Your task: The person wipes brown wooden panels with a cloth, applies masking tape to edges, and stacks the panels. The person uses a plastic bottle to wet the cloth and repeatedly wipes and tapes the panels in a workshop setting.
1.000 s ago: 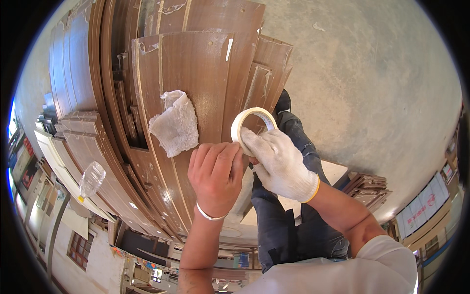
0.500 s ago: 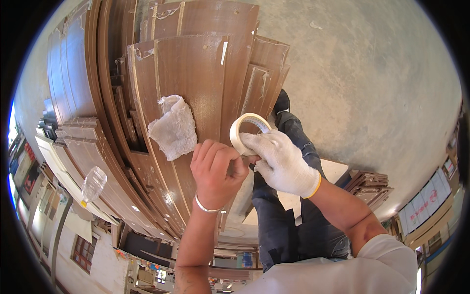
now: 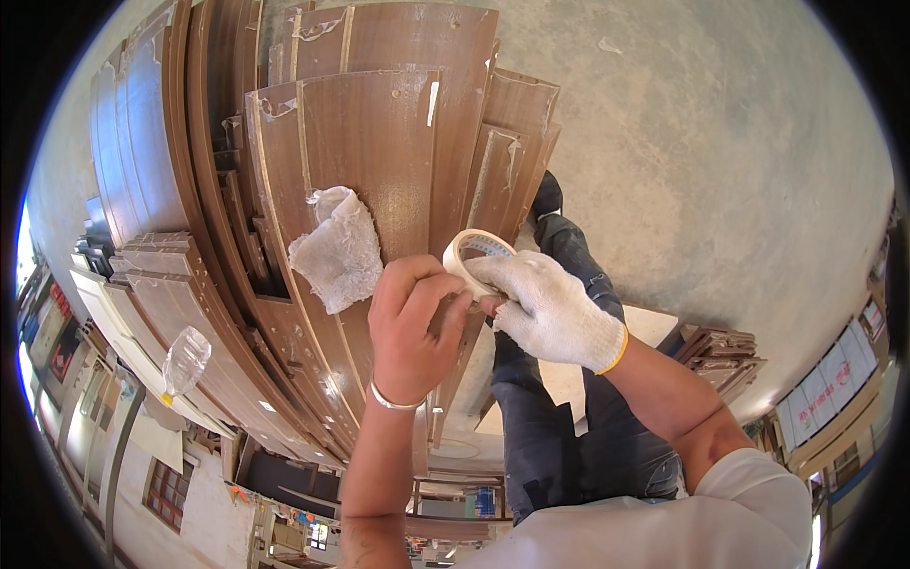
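My right hand (image 3: 555, 308), in a white knitted glove with a yellow cuff edge, is closed on a roll of cream-coloured tape (image 3: 453, 256). Its gloved fingers reach inside the ring, and a bare thumb tip shows below. Beside it, my bare left hand (image 3: 409, 327), with a silver bracelet on the wrist, has thumb and forefinger drawn together at the roll's near left edge. Whether a loose tape end lies between them is too small to see. A crumpled white cloth (image 3: 339, 254) rests on the brown panels (image 3: 370, 128) just beyond my left hand.
More brown panels (image 3: 152, 161) stand stacked to the left, with a clear plastic bottle (image 3: 187, 360) on the lower stack. A small pile of brown boards (image 3: 716, 356) sits to the right of my legs. Grey concrete floor (image 3: 720, 161) stretches to the far right.
The roll has tilted and dropped slightly in my right hand. My left hand has turned from a fist-like curl, its fingers loosening and reaching to the roll's edge.
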`<state>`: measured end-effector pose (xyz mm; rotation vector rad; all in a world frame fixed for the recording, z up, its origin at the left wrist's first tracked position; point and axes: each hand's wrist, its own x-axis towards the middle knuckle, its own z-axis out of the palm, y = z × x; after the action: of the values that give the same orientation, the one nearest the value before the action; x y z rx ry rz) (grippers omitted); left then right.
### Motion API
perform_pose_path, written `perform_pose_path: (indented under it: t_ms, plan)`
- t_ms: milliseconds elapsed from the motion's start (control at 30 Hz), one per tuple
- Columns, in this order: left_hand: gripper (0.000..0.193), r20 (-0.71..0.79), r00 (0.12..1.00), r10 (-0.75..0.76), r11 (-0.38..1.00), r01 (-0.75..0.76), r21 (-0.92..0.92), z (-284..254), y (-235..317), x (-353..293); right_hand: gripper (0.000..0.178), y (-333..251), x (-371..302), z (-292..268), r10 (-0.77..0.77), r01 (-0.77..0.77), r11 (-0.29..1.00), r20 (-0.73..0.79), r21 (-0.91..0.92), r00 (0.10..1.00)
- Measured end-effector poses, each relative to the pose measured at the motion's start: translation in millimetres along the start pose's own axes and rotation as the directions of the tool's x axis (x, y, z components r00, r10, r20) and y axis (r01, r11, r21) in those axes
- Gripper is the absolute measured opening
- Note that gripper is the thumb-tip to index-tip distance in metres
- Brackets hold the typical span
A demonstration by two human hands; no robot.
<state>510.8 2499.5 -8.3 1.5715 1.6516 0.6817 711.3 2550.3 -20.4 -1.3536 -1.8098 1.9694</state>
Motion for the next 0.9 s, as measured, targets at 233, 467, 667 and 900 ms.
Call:
perform_pose_path:
  t_ms: [233,467,667,900]
  plan:
    - [0.025,-0.015,0.998,-0.059,0.993,0.057,-0.103,8.1,3.2,-5.7,0.021,0.8,4.3,1.0,0.051,-0.050,0.997,-0.015,0.051,0.999]
    - [0.026,0.024,0.986,-0.164,0.974,0.165,-0.157,11.9,-2.3,-3.8,0.013,3.8,7.1,3.6,-0.093,0.087,0.995,-0.145,-0.044,0.985]
    - [0.031,0.060,0.992,-0.107,0.984,0.114,-0.136,16.4,3.4,12.8,0.014,7.1,8.3,-5.9,-0.082,0.072,0.995,-0.147,-0.071,0.986]
    - [0.030,0.063,0.998,0.006,0.994,0.001,-0.106,28.7,10.6,21.8,0.020,14.5,7.1,-14.7,-0.025,0.014,0.997,-0.134,-0.079,0.991]
